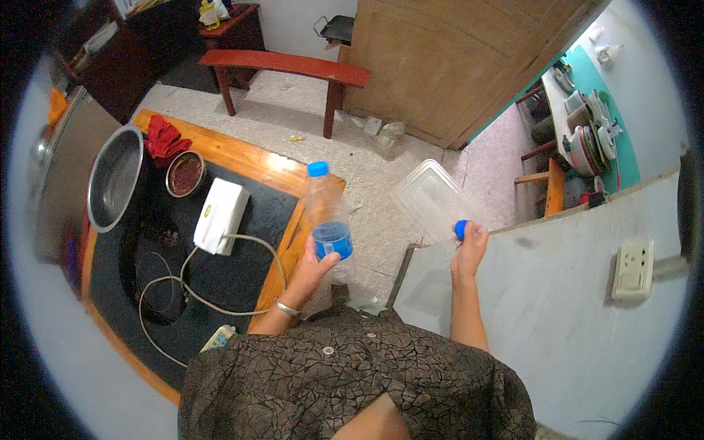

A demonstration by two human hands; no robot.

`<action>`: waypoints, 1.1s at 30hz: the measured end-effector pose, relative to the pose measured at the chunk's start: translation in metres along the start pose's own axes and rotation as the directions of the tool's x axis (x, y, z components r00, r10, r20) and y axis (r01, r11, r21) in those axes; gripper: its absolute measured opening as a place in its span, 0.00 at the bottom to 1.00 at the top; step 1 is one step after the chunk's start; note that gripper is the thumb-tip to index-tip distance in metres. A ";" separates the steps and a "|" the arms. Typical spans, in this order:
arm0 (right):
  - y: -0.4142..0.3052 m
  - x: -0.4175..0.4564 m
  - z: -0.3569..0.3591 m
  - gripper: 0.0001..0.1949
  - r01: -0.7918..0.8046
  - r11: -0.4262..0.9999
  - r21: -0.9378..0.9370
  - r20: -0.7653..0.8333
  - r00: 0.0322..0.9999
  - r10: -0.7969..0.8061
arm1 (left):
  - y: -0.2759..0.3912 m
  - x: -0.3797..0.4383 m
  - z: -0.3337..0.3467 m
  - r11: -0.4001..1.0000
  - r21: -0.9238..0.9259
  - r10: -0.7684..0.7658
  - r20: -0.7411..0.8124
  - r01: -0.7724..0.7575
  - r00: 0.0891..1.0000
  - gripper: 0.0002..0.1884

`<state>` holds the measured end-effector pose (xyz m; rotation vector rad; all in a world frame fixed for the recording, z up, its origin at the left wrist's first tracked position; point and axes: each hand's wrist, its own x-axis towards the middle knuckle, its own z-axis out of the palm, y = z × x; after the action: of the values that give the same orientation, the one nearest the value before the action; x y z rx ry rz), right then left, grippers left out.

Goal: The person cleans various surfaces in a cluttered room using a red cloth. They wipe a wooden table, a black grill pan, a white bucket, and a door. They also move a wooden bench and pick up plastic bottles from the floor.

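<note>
My left hand (318,268) is closed around the lower part of a clear plastic bottle (324,201), near its blue label. The bottle stands roughly upright, with a blue cap on its neck. Between the fingers of my right hand (471,247) is a small blue bottle cap (461,229). Just beyond that hand is a translucent plastic container or lid (434,198); whether my fingers also touch it, I cannot tell. A white pack of tissues (221,215) lies on the dark-topped table with a wooden rim (280,245), left of the bottle.
On the table are a metal basin (115,179), a metal bowl with reddish contents (186,174), a red cloth (165,141) and a looped cable (220,311). Ahead stands a red wooden bench (286,64). A wall with a socket (633,272) is at right, beside a doorway.
</note>
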<state>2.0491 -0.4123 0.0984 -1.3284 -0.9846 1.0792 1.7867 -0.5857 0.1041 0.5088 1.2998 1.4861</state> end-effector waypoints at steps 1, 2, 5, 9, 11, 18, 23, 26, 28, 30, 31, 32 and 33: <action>-0.003 0.006 0.005 0.08 0.004 1.000 -0.022 0.005 1.000 -0.004 | 0.003 0.012 0.010 1.000 -0.012 0.000 0.033 0.000 0.999 0.37; -0.006 0.013 0.010 0.08 0.007 0.999 -0.044 0.010 1.000 -0.006 | 0.005 0.023 0.018 1.000 -0.023 0.000 0.065 0.001 0.998 0.36; 0.002 0.039 0.016 0.10 0.038 0.999 0.001 0.015 0.999 -0.038 | -0.004 0.056 0.031 0.994 -0.110 -0.014 0.104 0.026 0.994 0.34; 0.003 0.074 0.030 0.09 0.012 1.000 -0.023 -0.001 1.000 -0.012 | 0.013 0.093 0.046 0.993 -0.111 -0.016 0.101 0.028 0.995 0.32; 0.002 0.090 0.039 0.09 0.001 1.000 0.017 -0.018 1.000 -0.001 | 0.020 0.114 0.048 0.996 -0.073 -0.048 0.093 0.054 0.995 0.31; -0.013 0.170 0.050 0.08 0.034 0.999 0.021 -0.086 0.996 -0.032 | 0.025 0.206 0.058 0.998 -0.062 -0.010 0.111 0.017 0.994 0.31; -0.024 0.218 0.045 0.08 0.053 0.992 -0.115 -0.203 0.976 -0.075 | 0.036 0.271 0.084 1.000 0.015 -0.014 0.118 0.012 0.993 0.34; -0.010 0.260 0.035 0.09 0.082 0.973 -0.214 -0.265 0.954 -0.138 | 0.048 0.300 0.101 0.999 -0.046 -0.005 0.125 0.011 0.992 0.34; -0.008 0.284 0.028 0.10 0.058 0.973 -0.222 -0.290 0.949 -0.123 | 0.051 0.322 0.102 1.000 0.020 0.013 0.117 -0.015 0.993 0.35; -0.009 0.308 0.017 0.10 0.060 0.993 -0.104 -0.398 0.912 -0.097 | 0.053 0.344 0.116 1.000 0.019 0.022 0.141 -0.025 0.990 0.36; -0.014 0.319 0.018 0.10 0.030 0.989 -0.142 -0.363 0.928 -0.081 | 0.061 0.354 0.121 0.999 0.039 -0.015 0.122 0.011 0.992 0.37; -0.007 0.348 0.008 0.14 -0.013 0.967 -0.253 -0.336 0.939 -0.076 | 0.078 0.363 0.132 1.000 -0.016 -0.020 0.116 0.022 0.993 0.38; -0.002 0.356 0.014 0.15 -0.026 0.991 -0.129 -0.350 0.937 -0.021 | 0.065 0.369 0.128 0.999 -0.029 -0.010 0.114 0.013 0.993 0.39</action>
<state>2.1198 -0.0631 0.0813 -1.5658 -0.7948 0.7517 1.7332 -0.1932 0.0908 0.5579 1.1881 1.4438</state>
